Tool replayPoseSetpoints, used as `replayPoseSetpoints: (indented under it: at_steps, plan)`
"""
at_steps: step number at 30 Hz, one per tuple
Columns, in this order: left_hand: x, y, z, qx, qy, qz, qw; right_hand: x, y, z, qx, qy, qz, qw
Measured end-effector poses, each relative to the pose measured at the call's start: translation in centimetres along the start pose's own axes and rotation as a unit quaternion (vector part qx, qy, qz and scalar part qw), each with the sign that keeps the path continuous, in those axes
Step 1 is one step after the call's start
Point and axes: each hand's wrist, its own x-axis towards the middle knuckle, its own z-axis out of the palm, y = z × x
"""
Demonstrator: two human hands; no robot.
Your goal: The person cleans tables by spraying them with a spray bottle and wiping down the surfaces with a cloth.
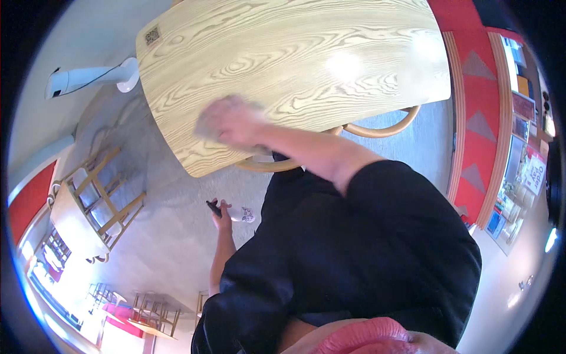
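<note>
in the head view, the table top (306, 53) is pale wood with wavy lines in it, and it has rounded corners. a small square code (152, 36) sits near its far left corner, and 2 bright shiny spots show toward its right side. the cloth (207, 125) looks grey, but it is too blurry to see its folds. it is on the table top, near the left part of the edge close to you. the spray bottle (242, 214) is white with dark drawings and a black top. it is tipped on its side in the air, off the table and out to your left.

the near edge of the table runs just in front of your body. curved wooden chair rails (386, 128) poke out from under that edge. the wood goes on past your right hand (231, 121), ahead and to the right. grey floor (171, 218) spreads out around the bottle.

your right hand is over the cloth, with your arm reaching across you. it is blurry, so i cannot tell how tightly the fingers are closed. your left hand (222, 219) is closed around the black top of the bottle, with the white part pointing in toward you.
</note>
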Motion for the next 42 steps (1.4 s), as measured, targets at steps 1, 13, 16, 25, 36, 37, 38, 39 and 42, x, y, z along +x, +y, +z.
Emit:
replayPoseSetpoints:
  at_steps: [1, 13, 16, 25, 36, 37, 38, 39, 42]
  plan:
    - [0.0, -0.4, -0.4, -0.035, 0.035, -0.049, 0.998, -3.0, 4.6, 1.7, -0.115, 0.133, 0.058, 0.983]
    - [-4.0, 3.6, 2.0, 0.056, 0.091, -0.072, 0.992, -30.0, 41.0, -11.2, -0.173, 0.403, 0.667, 0.602]
    - [-3.5, 4.1, 4.5, 0.016, 0.082, -0.063, 0.995, -15.8, 33.0, -10.8, -0.246, 0.393, 0.432, 0.774]
    - [-6.0, 11.2, 12.3, -0.074, 0.064, -0.178, 0.979, -13.2, 17.5, -3.9, -0.065, 0.18, -0.139, 0.972]
    - [-10.6, 11.3, 14.5, -0.06, 0.075, -0.241, 0.966, -48.6, 55.7, -22.0, -0.215, 0.403, 0.428, 0.78]
    - [-10.9, 11.1, 14.6, -0.049, 0.069, -0.224, 0.971, -52.6, 54.9, -20.2, -0.266, 0.373, 0.472, 0.753]
    - [-11.3, 11.0, 14.7, -0.054, 0.071, -0.226, 0.97, -55.1, 52.7, -18.5, -0.201, 0.373, 0.507, 0.75]
    - [-11.6, 10.9, 14.9, -0.054, 0.069, -0.197, 0.976, -56.0, 51.0, -16.5, -0.208, 0.377, 0.531, 0.73]
    - [-11.1, 10.2, 15.4, -0.071, 0.064, -0.159, 0.983, -53.1, 45.2, -10.0, -0.267, 0.4, 0.568, 0.668]
